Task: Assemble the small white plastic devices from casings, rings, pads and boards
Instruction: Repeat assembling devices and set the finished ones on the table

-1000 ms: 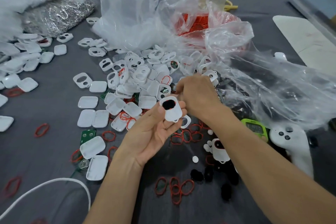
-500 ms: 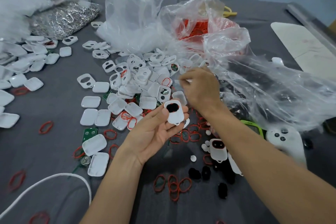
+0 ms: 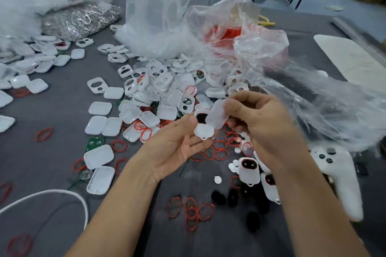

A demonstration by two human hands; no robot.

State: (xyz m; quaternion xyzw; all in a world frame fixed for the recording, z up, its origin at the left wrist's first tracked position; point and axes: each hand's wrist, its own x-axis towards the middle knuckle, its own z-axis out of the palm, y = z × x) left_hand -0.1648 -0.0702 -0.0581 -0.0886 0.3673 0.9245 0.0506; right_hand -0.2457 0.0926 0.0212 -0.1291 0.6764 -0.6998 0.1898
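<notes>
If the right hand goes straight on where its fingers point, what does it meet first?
Probably the padded casing held by the left hand; the cover that the right hand pinches overlaps it, depth unclear.

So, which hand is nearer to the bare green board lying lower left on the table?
Left. The left hand is to the right of the green board; the right hand is farther right, beyond the left hand.

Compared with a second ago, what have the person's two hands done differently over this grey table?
The right hand has drawn back from the heap of white plastic casings. It now pinches a pale rounded plastic shell, brought up against the piece in the left hand. The left hand still holds the white casing with the black pad. The loose red rubber rings lie as before.
</notes>
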